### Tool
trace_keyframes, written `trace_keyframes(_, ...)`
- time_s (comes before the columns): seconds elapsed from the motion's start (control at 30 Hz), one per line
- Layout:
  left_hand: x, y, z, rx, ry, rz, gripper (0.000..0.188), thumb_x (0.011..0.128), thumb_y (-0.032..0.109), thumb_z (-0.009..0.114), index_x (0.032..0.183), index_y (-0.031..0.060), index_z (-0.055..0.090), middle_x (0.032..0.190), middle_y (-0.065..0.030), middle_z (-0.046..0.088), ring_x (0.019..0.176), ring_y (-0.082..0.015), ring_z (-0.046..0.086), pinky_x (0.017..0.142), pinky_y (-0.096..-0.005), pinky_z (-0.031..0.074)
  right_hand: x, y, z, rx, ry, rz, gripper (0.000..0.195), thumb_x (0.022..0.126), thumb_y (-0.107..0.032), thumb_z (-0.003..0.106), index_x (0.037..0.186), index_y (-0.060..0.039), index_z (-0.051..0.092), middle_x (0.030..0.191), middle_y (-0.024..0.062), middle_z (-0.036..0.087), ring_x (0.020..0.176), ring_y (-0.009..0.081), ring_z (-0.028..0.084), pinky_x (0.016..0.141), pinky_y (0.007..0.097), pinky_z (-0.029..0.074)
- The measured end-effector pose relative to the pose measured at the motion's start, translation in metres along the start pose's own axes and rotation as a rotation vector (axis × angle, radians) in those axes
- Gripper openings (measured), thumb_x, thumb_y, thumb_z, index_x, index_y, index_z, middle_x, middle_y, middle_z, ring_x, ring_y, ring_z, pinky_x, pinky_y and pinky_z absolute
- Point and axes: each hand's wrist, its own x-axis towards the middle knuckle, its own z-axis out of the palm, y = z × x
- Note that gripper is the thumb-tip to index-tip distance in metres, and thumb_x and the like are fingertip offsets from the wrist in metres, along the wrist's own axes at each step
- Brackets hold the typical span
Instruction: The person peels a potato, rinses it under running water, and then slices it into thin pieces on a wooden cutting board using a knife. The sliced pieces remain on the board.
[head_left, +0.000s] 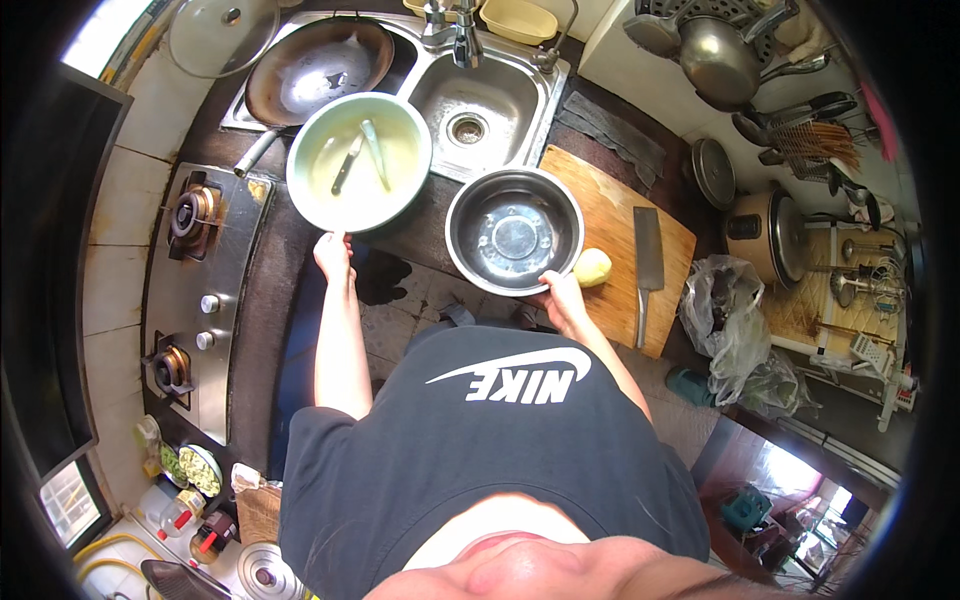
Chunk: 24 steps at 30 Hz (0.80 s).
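Observation:
My left hand (335, 259) grips the near rim of a pale green basin (298, 196). Cloudy, yellowish liquid appears to fill the basin. In it lie a black-handled knife (346, 171) and a slim greenish utensil (375, 156), perhaps a peeler. My right hand (564, 300) pinches the near right rim of a dark, shiny metal bowl (514, 234) with nothing in it. Just right of that bowl, a peeled potato (592, 268) rests on a wooden cutting board (619, 225). Farther right on the board lies a cleaver (648, 251), its handle towards me.
Beyond the bowls is a steel sink (510, 94) under a faucet (466, 45), with a wok (319, 71) over its left side. A gas stove (206, 300) stands at left. Plastic bags (724, 322) and a rice cooker (765, 232) are at right.

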Motion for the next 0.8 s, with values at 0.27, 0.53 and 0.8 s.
trace_keyframes(0.27, 0.078, 0.017, -0.053, 0.024, 0.049, 0.025, 0.01, 0.076, 0.008, 0.055, 0.073, -0.0006, 0.06, 0.058, -0.0036, 0.053, 0.043, -0.0093, 0.047, 0.039, -0.0206, 0.042, 0.04, 0.026, 0.032, 0.046, -0.131, 0.148, 0.041, 0.073, 0.006, 0.041, 0.113, 0.0061, 0.037, 0.101, 0.0195, 0.052, 0.088, 0.0292, 0.058, 0.072, 0.0431, 0.053)
trace_keyframes(0.53, 0.134, 0.021, -0.084, 0.174, -0.096, 0.081, 0.015, 0.081, 0.014, 0.057, 0.078, -0.001, 0.06, 0.059, -0.0014, 0.052, 0.044, -0.0071, 0.046, 0.04, -0.019, 0.04, 0.082, 0.05, 0.059, 0.091, 0.042, 0.258, 0.025, 0.084, -0.002, 0.048, 0.107, 0.0069, 0.045, 0.102, 0.0177, 0.055, 0.091, 0.0271, 0.058, 0.079, 0.0443, 0.051)
trace_keyframes(0.8, 0.15, 0.035, -0.11, 0.33, 0.048, 0.133, 0.027, 0.079, 0.024, 0.061, 0.082, -0.002, 0.058, 0.063, -0.0041, 0.055, 0.046, -0.0104, 0.05, 0.041, -0.0225, 0.043, 0.08, 0.067, 0.072, -0.036, -0.045, 0.443, 0.024, 0.082, -0.011, 0.053, 0.103, 0.0, 0.049, 0.098, 0.0137, 0.058, 0.091, 0.0243, 0.056, 0.079, 0.0391, 0.045)
